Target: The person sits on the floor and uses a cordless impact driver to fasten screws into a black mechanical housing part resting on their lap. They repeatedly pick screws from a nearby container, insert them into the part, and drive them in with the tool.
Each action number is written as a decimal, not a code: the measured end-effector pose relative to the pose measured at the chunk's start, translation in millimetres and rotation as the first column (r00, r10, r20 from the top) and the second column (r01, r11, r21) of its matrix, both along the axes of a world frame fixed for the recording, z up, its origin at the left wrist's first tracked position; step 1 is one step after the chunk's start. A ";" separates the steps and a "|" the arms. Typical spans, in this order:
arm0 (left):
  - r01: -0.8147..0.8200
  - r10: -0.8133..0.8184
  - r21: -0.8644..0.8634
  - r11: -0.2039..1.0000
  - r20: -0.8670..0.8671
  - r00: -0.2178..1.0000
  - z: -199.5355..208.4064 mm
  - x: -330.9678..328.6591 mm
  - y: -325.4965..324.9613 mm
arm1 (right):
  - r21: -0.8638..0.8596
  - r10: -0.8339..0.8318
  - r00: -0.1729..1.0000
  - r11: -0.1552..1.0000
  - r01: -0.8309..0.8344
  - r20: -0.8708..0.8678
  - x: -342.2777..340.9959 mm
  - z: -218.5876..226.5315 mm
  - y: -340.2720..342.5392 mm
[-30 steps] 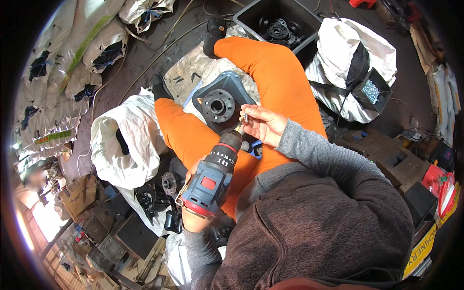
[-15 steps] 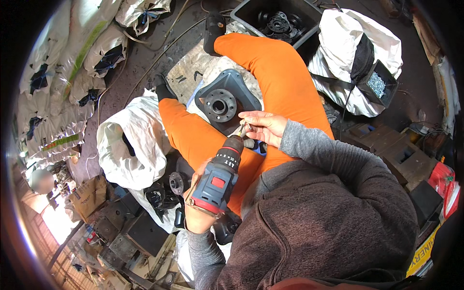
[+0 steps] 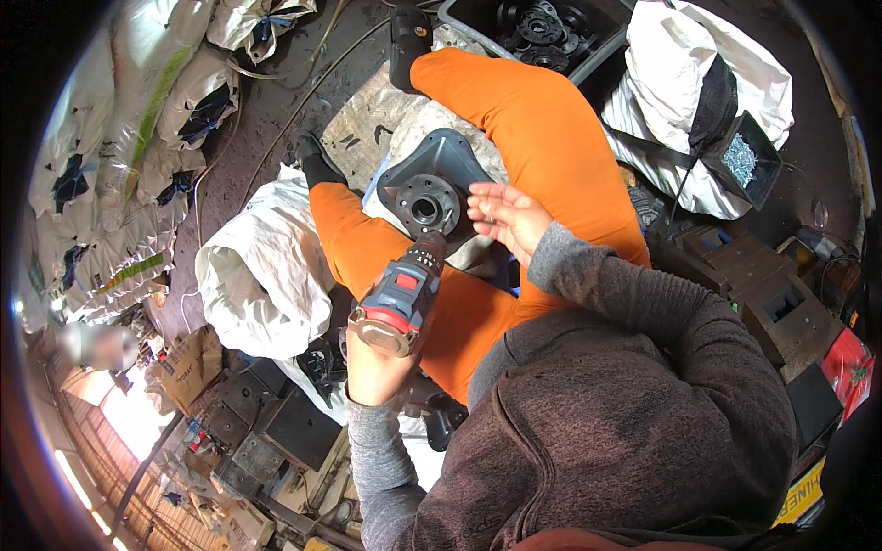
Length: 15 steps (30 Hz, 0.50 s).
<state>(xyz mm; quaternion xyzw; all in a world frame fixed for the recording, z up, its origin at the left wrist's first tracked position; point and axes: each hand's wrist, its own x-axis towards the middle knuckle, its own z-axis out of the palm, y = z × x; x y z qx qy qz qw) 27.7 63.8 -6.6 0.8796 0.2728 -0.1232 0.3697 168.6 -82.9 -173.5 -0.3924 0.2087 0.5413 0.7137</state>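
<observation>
My left hand (image 3: 372, 367) grips the handle of a red and dark cordless drill (image 3: 404, 294). The drill's tip points at the round hub of a grey metal housing (image 3: 427, 188) that rests between my orange-trousered legs (image 3: 542, 138). My right hand (image 3: 505, 216) hovers just right of the hub, palm up and fingers spread. I cannot tell whether anything small lies in the palm.
A white sack (image 3: 262, 275) lies at my left knee. A black crate of round metal parts (image 3: 542, 28) stands at the top. A small black box of screws (image 3: 740, 161) sits on a white bag at the right. Dark metal pieces (image 3: 276, 422) lie lower left.
My right hand has left the drill's tip and opened beside the hub. The drill has swung up so its tip now sits at the housing's hub.
</observation>
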 end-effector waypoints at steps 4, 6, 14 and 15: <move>0.076 -0.074 0.038 0.996 -0.045 0.996 -5.6 8.4 14.3 | 0.006 0.048 0.970 0.999 -0.051 0.239 31.7 -6.1 42.8; 0.055 -0.057 -0.015 0.998 -0.141 0.988 2.3 22.7 20.5 | 0.000 0.191 0.936 0.980 -0.200 0.295 45.4 -21.8 63.5; 0.392 -0.386 0.059 0.918 -0.095 0.918 1.2 45.8 33.1 | -0.055 0.297 0.836 0.950 -0.308 0.462 43.9 -16.2 64.5; 0.346 -0.339 0.043 0.937 -0.129 0.932 2.0 49.8 30.4 | -0.051 0.288 0.857 0.954 -0.295 0.427 46.4 -14.2 64.2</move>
